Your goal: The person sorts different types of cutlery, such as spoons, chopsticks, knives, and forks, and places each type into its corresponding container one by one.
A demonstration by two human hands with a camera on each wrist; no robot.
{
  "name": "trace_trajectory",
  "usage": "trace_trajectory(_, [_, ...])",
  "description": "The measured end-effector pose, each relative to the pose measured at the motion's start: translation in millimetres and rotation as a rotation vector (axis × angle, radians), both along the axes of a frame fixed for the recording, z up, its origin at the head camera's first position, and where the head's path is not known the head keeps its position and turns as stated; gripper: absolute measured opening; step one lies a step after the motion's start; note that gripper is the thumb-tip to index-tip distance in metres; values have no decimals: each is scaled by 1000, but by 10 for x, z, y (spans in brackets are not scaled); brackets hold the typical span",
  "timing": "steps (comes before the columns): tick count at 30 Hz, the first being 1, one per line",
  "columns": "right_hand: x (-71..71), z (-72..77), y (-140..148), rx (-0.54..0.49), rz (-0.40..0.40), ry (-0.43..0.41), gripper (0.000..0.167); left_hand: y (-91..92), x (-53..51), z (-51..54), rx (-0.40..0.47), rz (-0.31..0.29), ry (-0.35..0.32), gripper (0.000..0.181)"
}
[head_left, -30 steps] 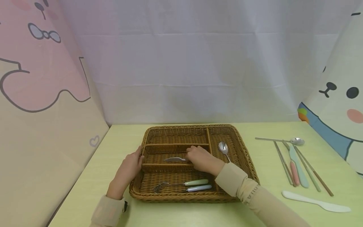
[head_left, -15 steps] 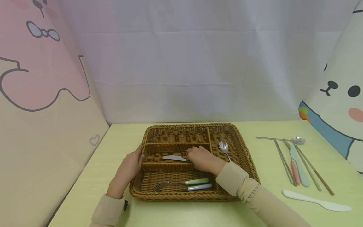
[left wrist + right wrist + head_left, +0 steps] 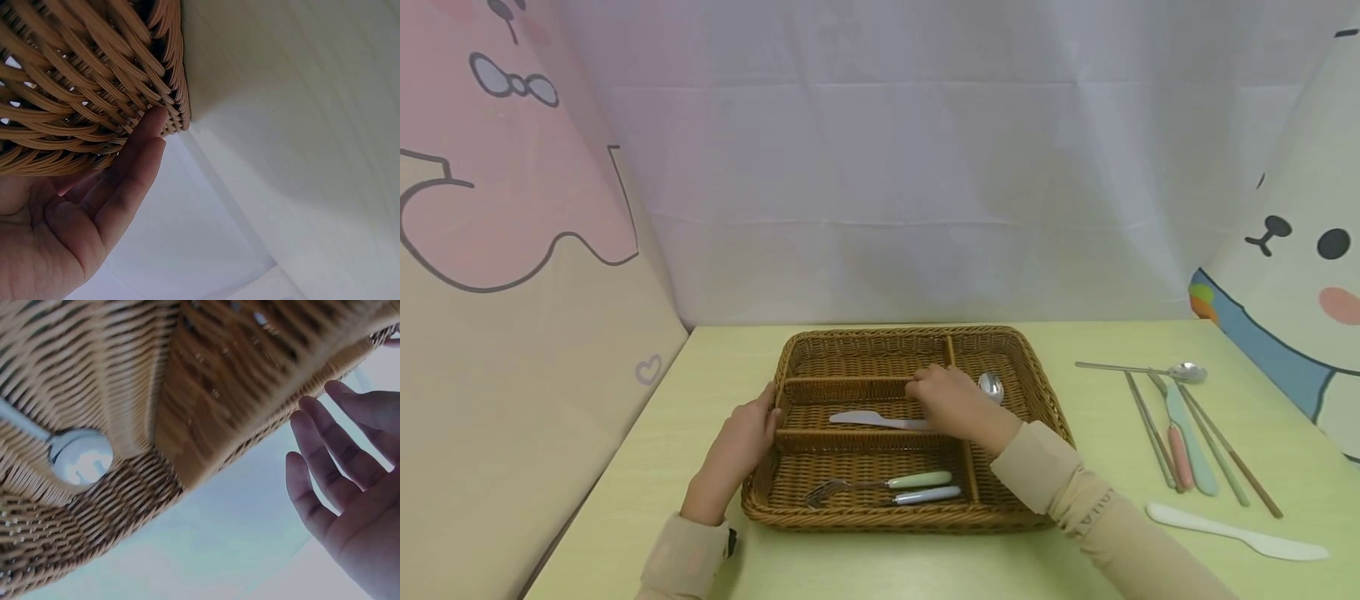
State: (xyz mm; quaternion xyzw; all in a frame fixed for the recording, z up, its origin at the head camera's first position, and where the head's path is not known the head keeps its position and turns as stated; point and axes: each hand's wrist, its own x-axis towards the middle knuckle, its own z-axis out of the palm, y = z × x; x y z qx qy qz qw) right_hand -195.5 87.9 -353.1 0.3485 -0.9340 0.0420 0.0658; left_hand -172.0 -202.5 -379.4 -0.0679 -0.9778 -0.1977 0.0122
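Observation:
A brown wicker cutlery basket (image 3: pixel 880 523) with several compartments stands on the table. My left hand (image 3: pixel 741 442) holds its left rim, the thumb at the inner side and the fingers (image 3: pixel 128 187) against the outer wall in the left wrist view. Over the divider right of the middle compartment is my right hand (image 3: pixel 958 404); in the right wrist view its fingers are spread and hold nothing. A pale table knife (image 3: pixel 876 419) lies in the middle compartment, its right end hidden under the right hand. In the right compartment lies a spoon (image 3: pixel 991 386), partly covered by that hand.
The front compartment holds a fork with a green handle (image 3: pixel 917 480) and a piece with a blue handle (image 3: pixel 927 496). Right of the basket lie a long spoon (image 3: pixel 1187 372), several chopsticks (image 3: pixel 1150 429), a green knife (image 3: pixel 1193 450), a pink handle (image 3: pixel 1180 458) and a white knife (image 3: pixel 1240 532).
My right hand has let go of the knife and risen away to the right and back. The knife lies lower in the middle compartment, more of it showing. My left hand has stayed on the rim.

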Motion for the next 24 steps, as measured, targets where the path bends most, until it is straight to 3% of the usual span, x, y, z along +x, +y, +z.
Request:
trace_trajectory(4, [-6,68,99,-21,-33,29,16,-3,4,8,-2,1,2,50])
trace_trajectory(11, [-10,160,332,-72,-78,93,10,-3,1,6,-11,1,8,50])
trace_trajectory(24, [-85,275,911,-173,-305,-3,10,1,5,5,-8,-3,12,50])
